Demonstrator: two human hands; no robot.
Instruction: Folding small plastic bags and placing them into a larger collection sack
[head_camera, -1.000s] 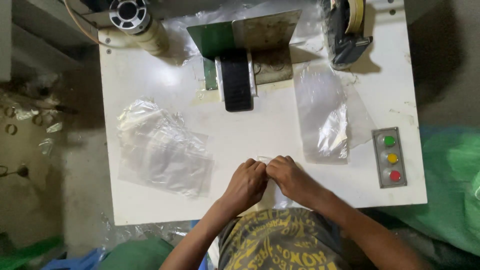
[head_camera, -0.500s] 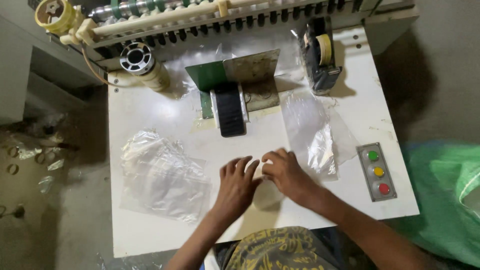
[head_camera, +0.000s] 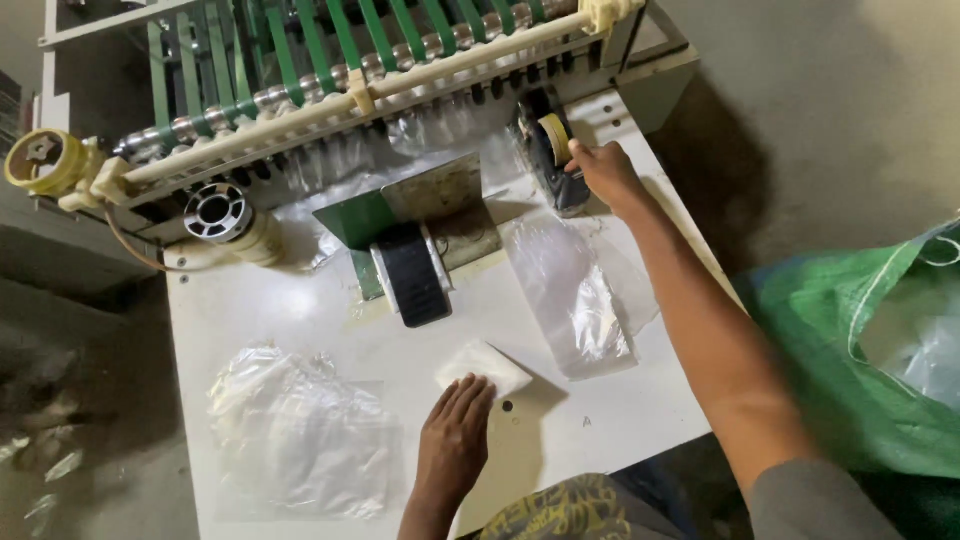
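White worktable (head_camera: 620, 420) under left hand (head_camera: 452, 440); grey concrete floor (head_camera: 840, 130) around.

White flat-topped machine table (head_camera: 300, 310), seen from above. On its near left lies a crumpled heap of clear plastic bags (head_camera: 295, 435); near the front centre, a small folded white packet (head_camera: 485, 368); to the right, a flat stack of clear plastic bags (head_camera: 575, 295). A black rectangular pad (head_camera: 412, 282) sits at the centre beneath a green and bare metal plate (head_camera: 420, 205). A tape dispenser (head_camera: 553, 160) stands at the far right.
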